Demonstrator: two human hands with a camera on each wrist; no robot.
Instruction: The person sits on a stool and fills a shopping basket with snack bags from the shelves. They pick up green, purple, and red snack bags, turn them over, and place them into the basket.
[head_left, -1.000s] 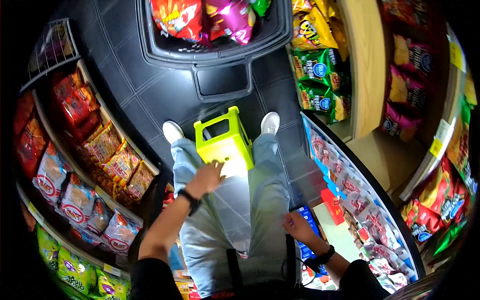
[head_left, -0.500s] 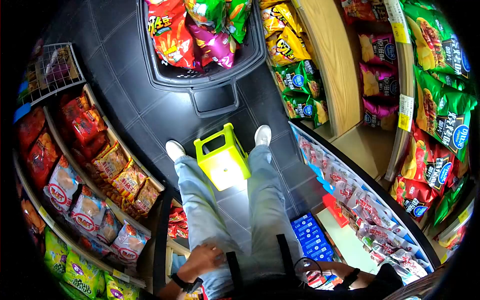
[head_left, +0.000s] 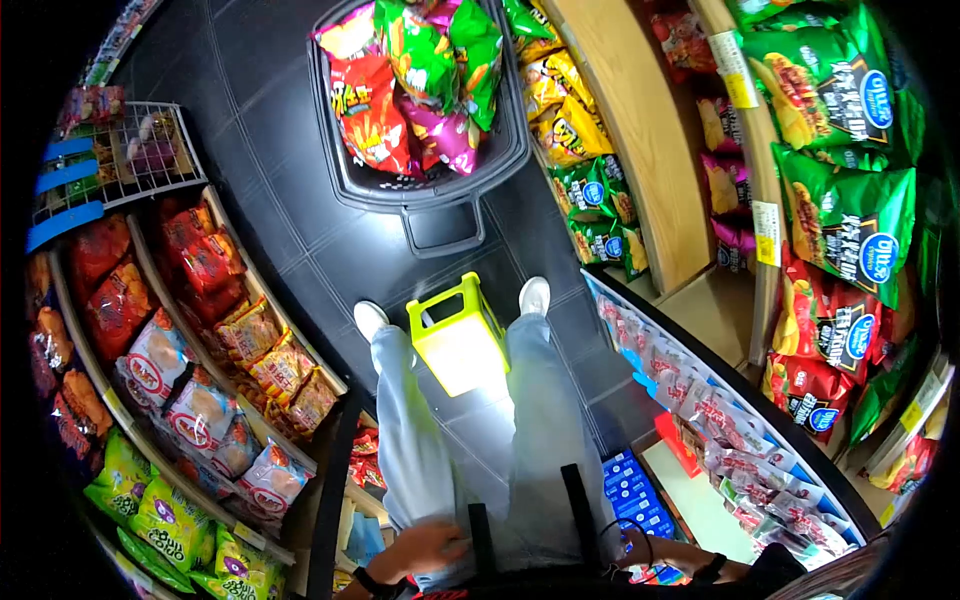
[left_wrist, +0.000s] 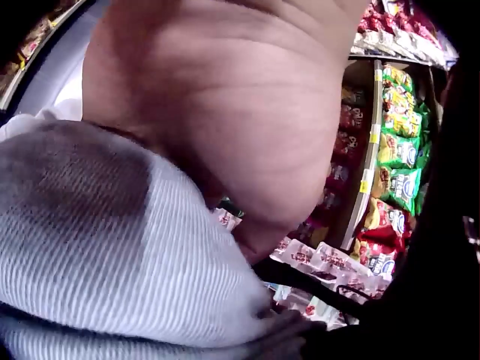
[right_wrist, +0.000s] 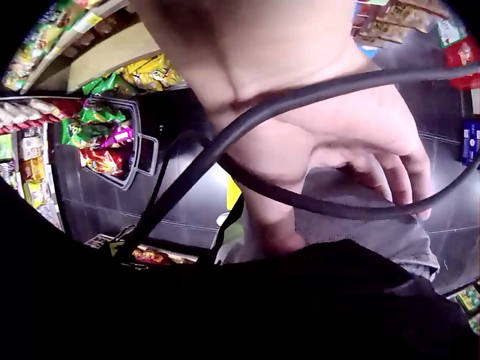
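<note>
My left hand (head_left: 435, 547) is at my left upper thigh, close to the waist, with its fingers loosely bent. In the left wrist view it fills the upper middle beside the light trousers (left_wrist: 202, 262), and its fingertips are hidden. At the other hip, my right hand (head_left: 645, 548) rests on the trousers (right_wrist: 352, 217), its thumb and fingers spread over the cloth. A black cable (right_wrist: 300, 105) crosses in front of it. Between my feet stands a yellow-green plastic stool (head_left: 460, 335), lit brightly on top. Past it sits a black shopping basket (head_left: 345, 180) filled with chip bags (head_left: 425, 60).
The basket's handle (head_left: 445, 245) lies toward the stool. Shelves with red snack bags (head_left: 200, 255) line the left; green chip bags (head_left: 850, 220) hang over shelves on the right. A low black-edged display (head_left: 740, 385) and blue boxes (head_left: 637, 495) stand by my right leg.
My left hand has drawn back from the stool to my thigh, and my right hand has come in to my hip. The view has shifted, showing more of the basket.
</note>
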